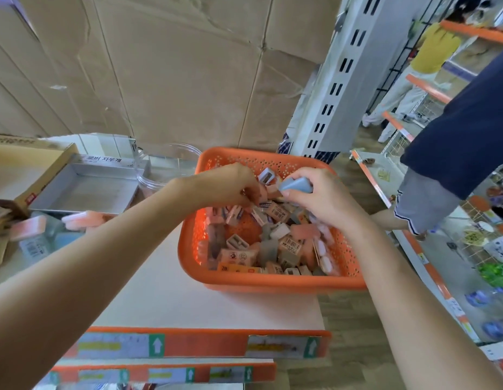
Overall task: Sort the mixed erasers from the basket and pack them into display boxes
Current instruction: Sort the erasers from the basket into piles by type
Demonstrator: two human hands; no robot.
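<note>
forearms come in bare from 7 and 5 o'clock over the white shelf (174, 291), a flat matt board with orange edging. the orange basket (272, 284), rigid perforated plastic, sits at the shelf's 3 o'clock side and seems to overhang that edge; a press on that rim could tip it and spill the load to the floor. at 9 o'clock of it lies the grey display box (84, 190), a shallow card tray, well apart, so each carry crosses open shelf where a piece could drop. the left hand (230, 184) has fingers curled down into the pile at the basket's 12 o'clock end; whether they hold a piece i cannot tell. the right hand (323, 198) pinches a blue eraser (296, 184), a smooth rounded wedge, between thumb and fingertips; being slick, it may squirt loose. the mixed erasers (272, 243) are small blocks, many in glossy sleeves, the pinks alike enough to missort.
</note>
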